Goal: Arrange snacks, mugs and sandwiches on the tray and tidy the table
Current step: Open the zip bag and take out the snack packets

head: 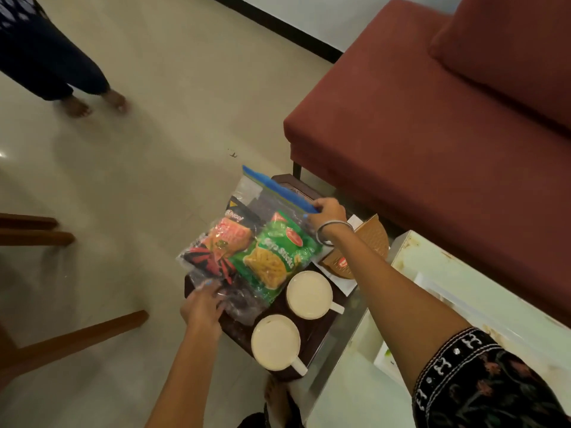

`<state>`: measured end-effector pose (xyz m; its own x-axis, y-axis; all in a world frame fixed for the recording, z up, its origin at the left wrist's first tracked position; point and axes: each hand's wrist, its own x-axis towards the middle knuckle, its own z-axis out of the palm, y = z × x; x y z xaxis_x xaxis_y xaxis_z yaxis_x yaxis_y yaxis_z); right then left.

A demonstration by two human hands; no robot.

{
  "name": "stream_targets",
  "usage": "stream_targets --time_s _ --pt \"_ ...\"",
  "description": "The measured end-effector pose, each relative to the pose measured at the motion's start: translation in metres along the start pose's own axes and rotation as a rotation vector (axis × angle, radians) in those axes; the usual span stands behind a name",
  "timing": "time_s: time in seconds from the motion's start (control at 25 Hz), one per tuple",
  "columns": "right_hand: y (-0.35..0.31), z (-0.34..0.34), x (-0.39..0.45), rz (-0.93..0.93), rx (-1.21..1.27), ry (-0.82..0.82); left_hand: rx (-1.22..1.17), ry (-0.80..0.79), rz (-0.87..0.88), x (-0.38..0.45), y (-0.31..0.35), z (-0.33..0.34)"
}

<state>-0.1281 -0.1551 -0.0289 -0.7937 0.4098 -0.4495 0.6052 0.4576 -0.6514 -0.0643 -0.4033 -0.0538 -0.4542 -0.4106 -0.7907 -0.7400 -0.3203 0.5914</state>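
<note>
Snack bag [247,242], clear with a blue zip strip, is held over the tray [312,338]: strip pinched by the right hand [329,213], lower corner gripped by the left hand [202,305]. Two mugs [309,294] are seated at 5 o'clock.

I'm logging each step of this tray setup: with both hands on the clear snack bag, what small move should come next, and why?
Probably lower the zip bag of snacks flat onto the far part of the dark tray. The right hand pinches its blue zip edge and the left hand grips the bottom corner, so it looks partly lifted. Two white mugs already fill the near part, so set it clear of them.
</note>
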Motion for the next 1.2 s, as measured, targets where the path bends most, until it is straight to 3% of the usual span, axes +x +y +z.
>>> stream_targets --time_s 0.24,0.4,0.52,0.84,0.96,1.04,1.12,1.2 --pt "-0.034 -0.066 -0.023 -0.137 0.272 0.192 -0.158 0.026 0.200 -0.038 0.051 0.033" --pt "-0.014 -0.152 -0.062 -0.187 0.438 0.340 -0.166 -0.126 0.318 -0.107 0.058 0.070" --pt "0.022 -0.218 -0.106 -0.151 0.551 0.428 -0.050 -0.304 0.293 -0.159 0.025 0.103" --pt "0.157 -0.335 -0.271 -0.073 0.686 0.585 0.527 -0.626 0.046 -0.303 -0.157 0.142" --pt "0.212 -0.348 -0.330 -0.059 0.700 0.698 0.738 -0.616 0.341 -0.370 -0.210 0.151" --pt "0.242 -0.348 -0.359 -0.027 0.565 0.785 0.645 -0.824 0.536 -0.426 -0.231 0.157" --pt "0.263 -0.343 -0.380 0.001 0.383 0.880 0.593 -1.014 0.571 -0.479 -0.246 0.166" --pt "0.278 -0.341 -0.396 0.029 0.189 0.953 0.740 -1.111 0.676 -0.522 -0.262 0.174"
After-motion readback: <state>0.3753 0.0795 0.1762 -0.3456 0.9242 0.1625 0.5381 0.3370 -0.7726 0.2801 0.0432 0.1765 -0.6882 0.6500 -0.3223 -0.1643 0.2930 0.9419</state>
